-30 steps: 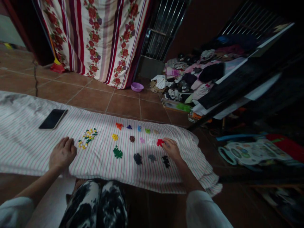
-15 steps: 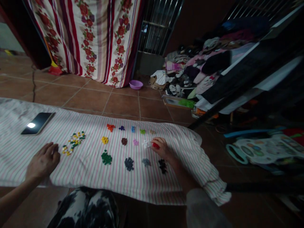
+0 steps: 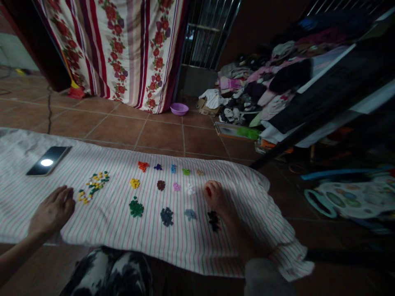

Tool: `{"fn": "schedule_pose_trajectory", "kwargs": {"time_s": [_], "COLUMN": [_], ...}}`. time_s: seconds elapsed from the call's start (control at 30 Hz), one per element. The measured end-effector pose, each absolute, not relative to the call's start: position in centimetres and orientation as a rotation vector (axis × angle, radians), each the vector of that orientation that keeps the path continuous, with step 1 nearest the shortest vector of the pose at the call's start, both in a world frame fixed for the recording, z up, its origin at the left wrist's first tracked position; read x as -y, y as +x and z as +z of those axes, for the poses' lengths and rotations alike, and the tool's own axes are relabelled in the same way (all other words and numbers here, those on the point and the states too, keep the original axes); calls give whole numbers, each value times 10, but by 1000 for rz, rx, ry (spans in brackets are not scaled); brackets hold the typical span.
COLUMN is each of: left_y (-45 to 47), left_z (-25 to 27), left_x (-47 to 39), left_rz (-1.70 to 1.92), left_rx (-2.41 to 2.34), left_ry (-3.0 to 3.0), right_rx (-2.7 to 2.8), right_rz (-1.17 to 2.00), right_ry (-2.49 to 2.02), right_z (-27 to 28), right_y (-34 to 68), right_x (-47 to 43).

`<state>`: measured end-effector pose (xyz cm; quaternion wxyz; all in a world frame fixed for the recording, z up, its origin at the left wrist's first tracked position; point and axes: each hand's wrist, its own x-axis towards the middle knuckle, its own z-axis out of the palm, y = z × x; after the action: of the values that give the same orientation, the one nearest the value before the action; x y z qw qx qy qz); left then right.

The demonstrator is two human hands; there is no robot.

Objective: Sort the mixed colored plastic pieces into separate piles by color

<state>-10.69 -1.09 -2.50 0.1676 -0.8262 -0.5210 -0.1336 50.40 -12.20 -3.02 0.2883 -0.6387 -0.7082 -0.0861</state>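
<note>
The right hand [image 3: 215, 196] has curled over the red pieces [image 3: 208, 191] since a second ago; they show within its closed fingers, just right of the white pile [image 3: 191, 189]. The left hand [image 3: 52, 211] rests, fingers loosely extended, beside the mixed pieces [image 3: 99, 177].

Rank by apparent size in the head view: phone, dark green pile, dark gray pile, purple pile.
1. Phone
2. Dark green pile and dark gray pile: too alike to rank
3. Purple pile
</note>
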Motion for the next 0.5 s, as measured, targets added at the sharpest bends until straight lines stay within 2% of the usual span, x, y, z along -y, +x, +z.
{"fn": "schedule_pose_trajectory", "kwargs": {"time_s": [0.23,0.5], "left_y": [-105,-98], "left_z": [-23,-18], "left_x": [14,16], "left_rz": [-344,-455], "left_rx": [1518,1700], "left_ry": [-2355,-2364], "right_rx": [2020,1891], "right_rz": [-69,-8], "right_ry": [-1611,-1658], "right_z": [-25,-31], "right_y": [519,516], "right_x": [126,127]}}
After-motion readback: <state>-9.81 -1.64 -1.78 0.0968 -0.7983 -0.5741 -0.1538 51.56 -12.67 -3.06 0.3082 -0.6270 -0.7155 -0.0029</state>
